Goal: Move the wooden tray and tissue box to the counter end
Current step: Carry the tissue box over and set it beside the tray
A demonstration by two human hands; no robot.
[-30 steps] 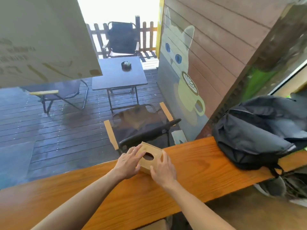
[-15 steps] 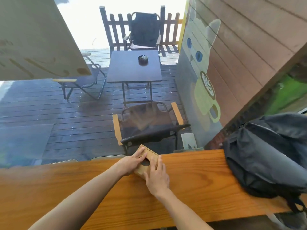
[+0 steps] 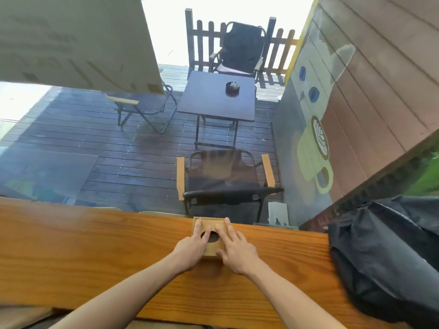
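A small square wooden tissue box (image 3: pixel 215 225) with a dark round hole in its lid sits on the far edge of the wooden counter (image 3: pixel 95 252), against the window glass. My left hand (image 3: pixel 192 250) rests on its left side, fingers spread over the lid. On the right side my right hand (image 3: pixel 237 251) lies the same way, fingers flat on the top. Both hands press on the box from above and from the sides. No wooden tray is in view.
A dark grey backpack (image 3: pixel 389 252) lies on the counter's right end, close to the box. Behind the glass is a wet deck with folding chairs (image 3: pixel 228 179) and a small dark table (image 3: pixel 217 96). A wall with a painted cat (image 3: pixel 316 96) stands at the right.
The box has turned square to the counter edge and now lies flat against the window. Both hands stayed on it. The view has swung left, so the backpack sits farther right.
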